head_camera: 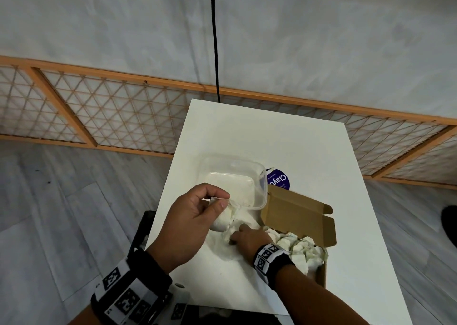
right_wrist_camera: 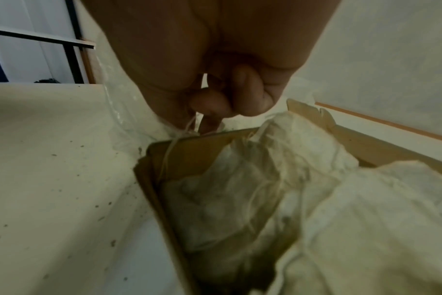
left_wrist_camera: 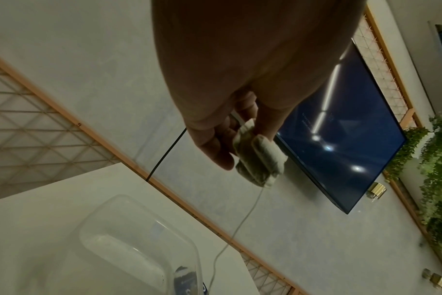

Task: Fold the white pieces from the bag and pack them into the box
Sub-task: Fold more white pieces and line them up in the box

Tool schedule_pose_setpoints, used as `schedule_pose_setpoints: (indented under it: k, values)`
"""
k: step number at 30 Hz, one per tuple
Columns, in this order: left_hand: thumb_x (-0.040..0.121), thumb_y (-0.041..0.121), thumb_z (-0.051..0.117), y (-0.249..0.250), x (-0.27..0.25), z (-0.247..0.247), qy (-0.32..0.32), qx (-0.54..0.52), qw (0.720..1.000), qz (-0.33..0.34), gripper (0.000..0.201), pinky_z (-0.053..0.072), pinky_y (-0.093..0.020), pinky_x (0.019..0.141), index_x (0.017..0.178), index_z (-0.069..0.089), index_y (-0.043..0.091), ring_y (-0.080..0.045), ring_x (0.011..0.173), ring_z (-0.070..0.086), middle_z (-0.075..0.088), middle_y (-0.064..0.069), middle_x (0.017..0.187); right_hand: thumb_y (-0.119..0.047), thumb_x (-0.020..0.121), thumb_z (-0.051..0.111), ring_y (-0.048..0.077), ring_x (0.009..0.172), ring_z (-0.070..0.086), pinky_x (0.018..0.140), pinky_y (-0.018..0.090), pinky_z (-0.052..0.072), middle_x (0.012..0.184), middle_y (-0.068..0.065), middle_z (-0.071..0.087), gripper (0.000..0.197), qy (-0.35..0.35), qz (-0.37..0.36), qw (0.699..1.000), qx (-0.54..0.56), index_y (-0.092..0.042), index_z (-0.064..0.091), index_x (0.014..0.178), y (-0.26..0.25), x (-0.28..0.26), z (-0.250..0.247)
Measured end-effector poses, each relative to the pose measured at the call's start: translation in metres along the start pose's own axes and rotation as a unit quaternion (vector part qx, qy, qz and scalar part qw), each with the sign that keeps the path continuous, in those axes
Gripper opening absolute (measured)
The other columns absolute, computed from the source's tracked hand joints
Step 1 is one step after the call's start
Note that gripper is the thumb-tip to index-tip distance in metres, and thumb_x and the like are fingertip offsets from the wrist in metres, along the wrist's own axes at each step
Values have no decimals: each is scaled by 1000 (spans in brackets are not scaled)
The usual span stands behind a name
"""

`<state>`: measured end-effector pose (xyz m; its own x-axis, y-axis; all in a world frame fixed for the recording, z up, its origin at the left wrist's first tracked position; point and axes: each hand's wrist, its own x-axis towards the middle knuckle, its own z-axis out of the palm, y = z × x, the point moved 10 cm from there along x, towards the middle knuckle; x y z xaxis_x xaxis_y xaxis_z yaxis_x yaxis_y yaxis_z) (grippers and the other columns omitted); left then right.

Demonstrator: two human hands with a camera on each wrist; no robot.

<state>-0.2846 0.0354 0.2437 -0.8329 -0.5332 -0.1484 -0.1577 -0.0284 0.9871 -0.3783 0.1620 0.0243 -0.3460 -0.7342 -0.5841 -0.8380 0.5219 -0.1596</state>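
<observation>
Your left hand [head_camera: 189, 222] is pinching a small folded white piece [left_wrist_camera: 259, 159], a soft rolled pad trailing a thin string [left_wrist_camera: 240, 221], raised over the table [head_camera: 309, 146]. Your right hand [head_camera: 248, 237] is curling its fingers around another string [right_wrist_camera: 187, 124], just beside the open cardboard box [head_camera: 296, 211]. Crumpled white pieces [head_camera: 304, 253] are filling the box right behind that wrist.

Showroom-like room: wall screen [left_wrist_camera: 341, 127], lattice panelling [head_camera: 118, 117].
</observation>
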Motion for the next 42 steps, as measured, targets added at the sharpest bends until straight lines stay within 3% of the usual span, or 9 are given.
schedule_pose_setpoints:
  k: [10,14,16,20,24,27,33,37,42]
  values:
    - [99,13,67,-7,1,-6,-11,22,1000,-3,17,56,-23,65,102,73,28,-30,80,68,72,-2,99,-48,96,48,14,80,67,73,31,51,93,-5,73,29,191,35,948,251,-25,65,101,20,-45,-70]
    - [98,15,69,-18,1,-5,-28,13,999,-30,32,60,-44,89,123,66,36,-25,94,71,70,-5,105,-27,104,52,0,78,65,72,21,51,89,-20,71,18,252,-23,901,351,-31,70,107,20,-85,-121]
    - [98,14,68,-15,-1,0,-57,31,997,-29,24,60,-36,89,115,71,31,-20,94,72,75,0,103,-17,105,52,-1,68,61,66,17,48,80,-23,68,22,261,-46,870,415,-27,70,113,15,-105,-143]
    - [98,13,67,3,-9,15,-103,57,993,-1,23,53,-17,67,91,77,33,-12,75,64,75,9,100,-16,107,48,19,61,57,64,37,52,71,-7,56,25,284,-84,841,453,-32,58,124,3,-140,-179]
    - [98,20,70,17,-9,32,-142,63,988,23,16,58,-34,81,96,77,34,-28,78,61,62,25,135,-17,108,44,16,64,58,67,40,54,77,-9,56,29,276,-127,849,433,-32,52,132,-13,-162,-202]
    - [96,28,68,27,-9,43,-171,56,983,31,11,55,-54,84,104,75,30,-46,84,59,73,7,115,-19,109,43,16,66,58,68,41,53,81,-3,56,29,263,-154,846,437,-35,53,132,-22,-171,-209]
    - [92,41,65,34,-9,42,-152,67,986,29,18,50,-54,69,105,74,32,-38,69,54,62,-30,84,-29,105,43,20,63,55,62,38,44,76,6,56,27,283,-131,776,549,-30,63,123,-9,-171,-213]
    - [93,35,66,35,-10,36,-127,52,990,22,11,55,-53,78,100,75,33,-27,75,59,69,-23,88,-31,100,51,22,70,60,64,40,44,96,10,67,27,269,-123,750,592,-26,69,119,-4,-169,-208]
    - [93,31,67,33,-9,35,-117,25,992,27,9,54,-45,72,97,75,29,-19,73,59,71,-13,85,-14,97,68,17,68,60,63,23,49,78,3,65,10,264,-144,757,580,-8,71,104,-14,-166,-201]
